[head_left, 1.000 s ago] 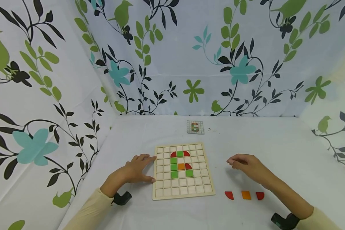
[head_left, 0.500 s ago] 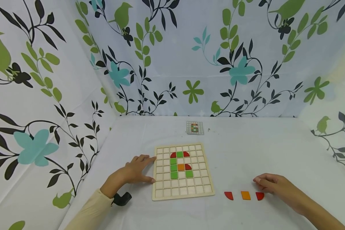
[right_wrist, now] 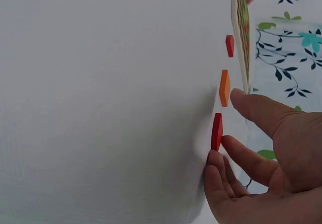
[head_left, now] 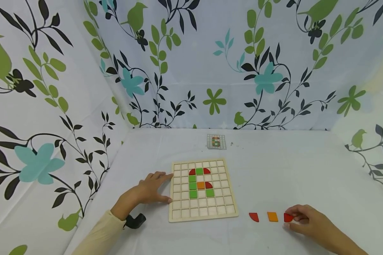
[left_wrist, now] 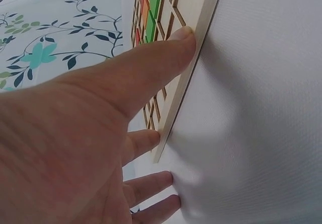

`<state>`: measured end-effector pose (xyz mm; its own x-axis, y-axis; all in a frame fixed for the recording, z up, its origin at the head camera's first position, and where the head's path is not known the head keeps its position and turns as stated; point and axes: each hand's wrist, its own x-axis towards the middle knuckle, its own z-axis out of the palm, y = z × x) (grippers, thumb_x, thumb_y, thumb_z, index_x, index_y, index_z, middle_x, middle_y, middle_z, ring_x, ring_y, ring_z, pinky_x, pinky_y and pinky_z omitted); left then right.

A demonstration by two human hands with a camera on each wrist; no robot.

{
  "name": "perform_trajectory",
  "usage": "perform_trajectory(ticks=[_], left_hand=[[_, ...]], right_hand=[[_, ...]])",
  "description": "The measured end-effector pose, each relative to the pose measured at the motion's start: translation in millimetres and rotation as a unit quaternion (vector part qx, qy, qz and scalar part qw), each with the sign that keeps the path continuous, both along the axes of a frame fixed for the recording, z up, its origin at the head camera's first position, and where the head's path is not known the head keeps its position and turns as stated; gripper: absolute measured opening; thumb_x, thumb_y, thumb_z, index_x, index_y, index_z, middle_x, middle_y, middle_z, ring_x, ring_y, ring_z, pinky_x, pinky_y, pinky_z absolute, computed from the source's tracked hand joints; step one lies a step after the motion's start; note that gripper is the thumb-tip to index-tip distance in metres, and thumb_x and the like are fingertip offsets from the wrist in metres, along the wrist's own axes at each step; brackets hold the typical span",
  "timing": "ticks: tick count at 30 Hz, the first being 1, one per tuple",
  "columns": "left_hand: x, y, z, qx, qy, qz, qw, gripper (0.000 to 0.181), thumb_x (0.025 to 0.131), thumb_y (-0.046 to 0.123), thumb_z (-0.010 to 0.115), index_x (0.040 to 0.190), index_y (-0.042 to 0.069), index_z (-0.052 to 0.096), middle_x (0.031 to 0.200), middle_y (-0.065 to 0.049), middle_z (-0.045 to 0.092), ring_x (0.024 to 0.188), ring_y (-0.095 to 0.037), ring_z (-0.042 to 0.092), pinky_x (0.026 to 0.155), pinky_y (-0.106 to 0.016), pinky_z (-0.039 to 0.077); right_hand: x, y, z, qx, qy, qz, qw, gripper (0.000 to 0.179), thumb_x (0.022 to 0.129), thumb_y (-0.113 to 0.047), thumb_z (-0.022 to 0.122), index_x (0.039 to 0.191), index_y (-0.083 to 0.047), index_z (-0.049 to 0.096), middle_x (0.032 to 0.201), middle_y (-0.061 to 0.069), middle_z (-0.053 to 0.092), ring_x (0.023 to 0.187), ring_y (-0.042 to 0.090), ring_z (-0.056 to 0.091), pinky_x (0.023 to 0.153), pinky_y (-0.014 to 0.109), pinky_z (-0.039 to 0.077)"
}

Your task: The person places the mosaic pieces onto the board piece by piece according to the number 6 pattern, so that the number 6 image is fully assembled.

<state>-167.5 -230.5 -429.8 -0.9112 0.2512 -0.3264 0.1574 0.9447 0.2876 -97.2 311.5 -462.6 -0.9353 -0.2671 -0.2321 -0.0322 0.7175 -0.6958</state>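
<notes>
My left hand (head_left: 150, 189) rests against the left edge of a wooden grid board (head_left: 185, 217), thumb and fingers spread, the thumb tip on its rim in the left wrist view. Red quarter-circle, green square and orange square tiles sit in the board's cells. My right hand (head_left: 309, 223) is at the rightmost red quarter-circle tile (head_left: 288, 217), which lies on the table. In the right wrist view a fingertip touches this red tile (right_wrist: 217, 132), while the thumb (right_wrist: 239, 98) stands apart from it. An orange square tile (head_left: 272, 216) and another red quarter-circle tile (head_left: 254, 217) lie to its left.
A small pattern card (head_left: 222, 141) with a printed coloured grid lies behind the board on the white table (head_left: 284, 159). Patterned cloth (head_left: 191, 63) hangs at the back and along the sides. A black object (head_left: 135, 221) shows at my left wrist.
My right hand has moved right and toward me, down to the rightmost red tile, and its fingers have parted around it. The left hand has kept its place on the board.
</notes>
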Motion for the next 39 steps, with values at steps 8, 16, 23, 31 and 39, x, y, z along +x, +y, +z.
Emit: perform_trajectory(ticks=[8,16,23,31,39], left_hand=[[1.1,-0.5,-0.7,0.0,0.006,-0.005,1.0,0.097,0.083,0.052,0.088,0.162,0.02,0.043,0.163,-0.017,0.039,0.147,-0.045,0.038,0.108,-0.082,0.033],[1.6,-0.8,-1.1,0.004,0.004,-0.006,1.0,0.097,0.083,0.052,0.088,0.162,0.019,0.043,0.163,-0.018,0.039,0.147,-0.046,0.037,0.108,-0.081,0.033],[1.4,-0.4,-0.4,0.006,0.002,-0.006,1.0,0.096,0.083,0.051,0.088,0.162,0.02,0.042,0.164,-0.018,0.039,0.148,-0.045,0.037,0.109,-0.081,0.032],[2.1,-0.7,2.3,0.013,0.0,-0.004,0.9999,0.096,0.084,0.05,0.088,0.162,0.02,0.042,0.164,-0.018,0.038,0.149,-0.046,0.036,0.11,-0.082,0.031],[1.2,-0.5,-0.5,0.018,0.001,-0.002,0.9998,0.095,0.083,0.05,0.088,0.162,0.019,0.043,0.164,-0.019,0.038,0.148,-0.045,0.036,0.111,-0.082,0.03]], right_hand=[[7.4,-11,-11.6,0.077,0.101,-0.037,0.9912,0.03,0.087,-0.027,0.089,0.109,-0.015,0.073,0.103,-0.003,0.061,0.085,-0.005,0.053,0.079,0.018,0.055],[8.0,-21,-13.2,0.087,0.157,-0.028,0.9834,0.024,0.086,-0.021,0.089,0.102,-0.015,0.072,0.097,-0.006,0.061,0.081,-0.005,0.052,0.076,0.022,0.054],[3.4,-22,-6.5,0.094,0.14,-0.014,0.9856,0.024,0.084,-0.016,0.09,0.1,-0.015,0.071,0.093,-0.007,0.059,0.08,-0.004,0.051,0.075,0.02,0.055],[-7.9,-33,1.0,0.081,0.166,0.005,0.9828,0.024,0.083,-0.011,0.089,0.099,-0.017,0.072,0.093,-0.007,0.059,0.083,-0.001,0.053,0.077,0.02,0.057],[-21.8,-69,17.2,0.05,0.185,0.041,0.9806,0.024,0.087,-0.012,0.087,0.105,-0.016,0.072,0.1,-0.01,0.06,0.092,0.008,0.062,0.085,0.027,0.06]])
